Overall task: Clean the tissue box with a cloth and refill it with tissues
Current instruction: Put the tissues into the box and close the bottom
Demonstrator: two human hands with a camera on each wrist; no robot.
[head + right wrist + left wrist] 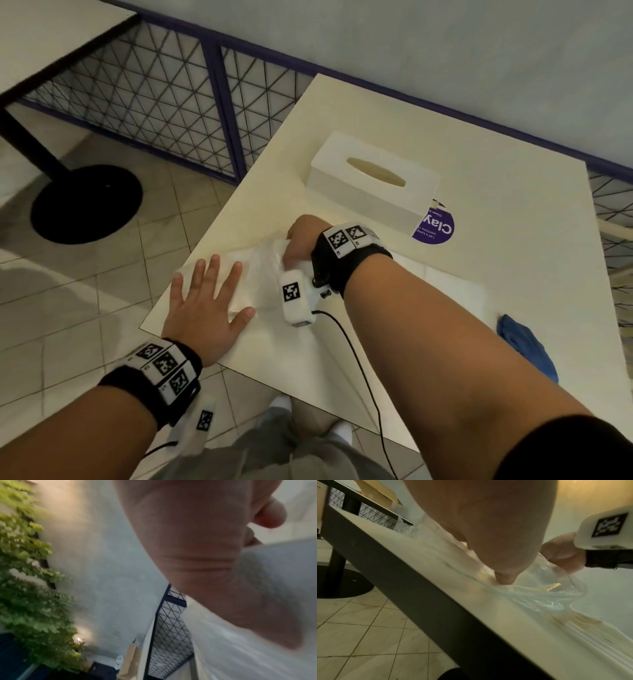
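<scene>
The white tissue box (pixel 373 181), its oval slot facing up, stands at the far side of the cream table (pixel 496 219). Nearer me lies a pack of white tissues in clear plastic wrap (pixel 260 274). My left hand (pixel 205 301) lies flat on its near-left end, fingers spread. My right hand (pixel 301 240) reaches across and grips the wrap at the far end. In the left wrist view my left hand (pixel 488 520) presses down, the crumpled clear plastic wrap (pixel 547 588) bunches beside it, and my right hand (pixel 563 553) pinches it. A blue cloth (pixel 524 346) lies at the table's right edge.
A round purple sticker (pixel 440 228) shows beside the box. The table's near-left edge (pixel 436 601) runs close to my left hand, with tiled floor below. A purple wire-mesh fence (pixel 154 102) and another table's black pedestal base (pixel 85 205) stand to the left.
</scene>
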